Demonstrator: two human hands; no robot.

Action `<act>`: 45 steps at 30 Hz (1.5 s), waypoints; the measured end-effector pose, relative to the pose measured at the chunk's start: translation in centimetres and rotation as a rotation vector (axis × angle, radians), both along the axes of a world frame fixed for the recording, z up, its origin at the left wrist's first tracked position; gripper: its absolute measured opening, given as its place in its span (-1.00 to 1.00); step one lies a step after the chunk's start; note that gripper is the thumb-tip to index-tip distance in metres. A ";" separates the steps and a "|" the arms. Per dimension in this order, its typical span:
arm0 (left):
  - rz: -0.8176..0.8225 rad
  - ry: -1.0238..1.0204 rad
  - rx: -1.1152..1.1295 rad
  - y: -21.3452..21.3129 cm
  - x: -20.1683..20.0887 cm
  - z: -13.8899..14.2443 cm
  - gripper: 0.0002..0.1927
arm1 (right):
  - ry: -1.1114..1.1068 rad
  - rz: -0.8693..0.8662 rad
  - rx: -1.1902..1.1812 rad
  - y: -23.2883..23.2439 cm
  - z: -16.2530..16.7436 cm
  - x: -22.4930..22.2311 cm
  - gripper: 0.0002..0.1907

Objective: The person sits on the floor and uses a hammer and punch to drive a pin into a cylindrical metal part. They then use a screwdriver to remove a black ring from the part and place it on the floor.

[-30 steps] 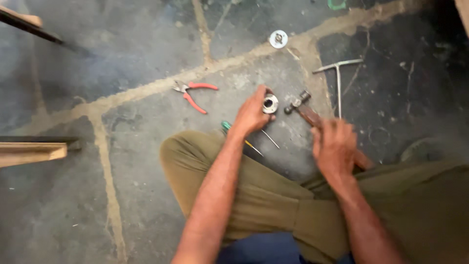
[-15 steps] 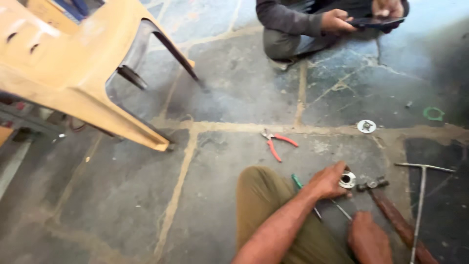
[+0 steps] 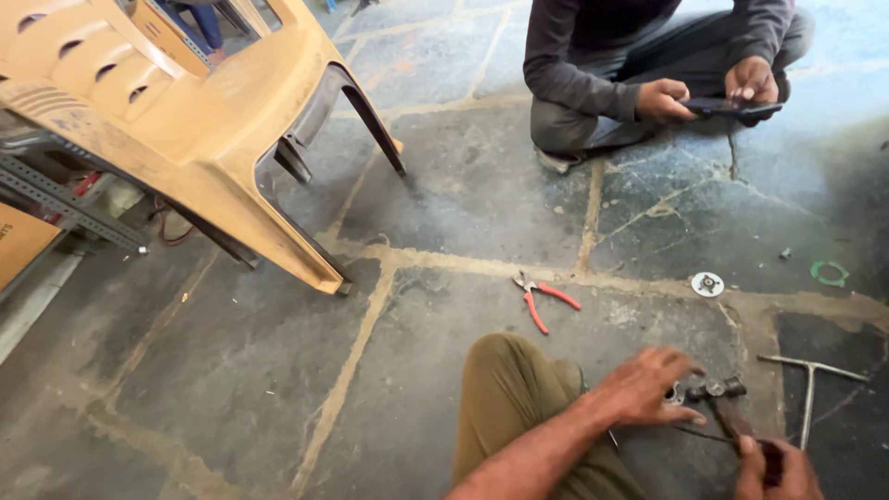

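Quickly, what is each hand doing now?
Left hand: fingers closed on a small metal ring.
Right hand: closed around the hammer handle.

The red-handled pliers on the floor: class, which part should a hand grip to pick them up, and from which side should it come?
Grip the pliers by the two red handles, which spread apart toward the person's bent knee. Come from above on that near side, since they lie flat on the stone floor with bare floor around them. The metal jaws point away, toward the mortar joint, and are too short to hold well.
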State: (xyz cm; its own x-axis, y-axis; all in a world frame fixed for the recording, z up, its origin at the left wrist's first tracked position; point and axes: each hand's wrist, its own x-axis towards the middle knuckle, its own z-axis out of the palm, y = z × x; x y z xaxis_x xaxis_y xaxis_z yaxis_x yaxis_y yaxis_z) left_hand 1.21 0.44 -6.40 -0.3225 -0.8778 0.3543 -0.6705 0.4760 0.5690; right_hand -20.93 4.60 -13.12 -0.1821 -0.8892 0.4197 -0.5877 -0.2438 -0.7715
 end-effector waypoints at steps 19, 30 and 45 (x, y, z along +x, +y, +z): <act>0.177 0.488 0.307 -3.0 2.6 2.2 -0.81 | -0.102 0.163 0.164 2.1 6.8 1.2 -0.73; 0.163 0.966 0.468 -3.3 6.0 5.0 -0.78 | 0.381 0.593 0.362 3.8 9.4 5.7 -0.76; 0.430 1.413 0.267 -5.0 9.3 6.2 -0.67 | 0.394 0.521 0.075 -3.8 11.9 15.8 -0.71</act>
State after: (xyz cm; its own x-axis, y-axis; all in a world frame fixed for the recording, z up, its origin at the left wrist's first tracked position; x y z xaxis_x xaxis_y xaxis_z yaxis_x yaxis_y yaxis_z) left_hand 10.47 -4.53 -0.22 0.4314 -0.9014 -0.0370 0.4334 0.1711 0.8848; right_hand -5.10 0.81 -1.23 0.4350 -0.8490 0.3001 -0.6491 -0.5266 -0.5489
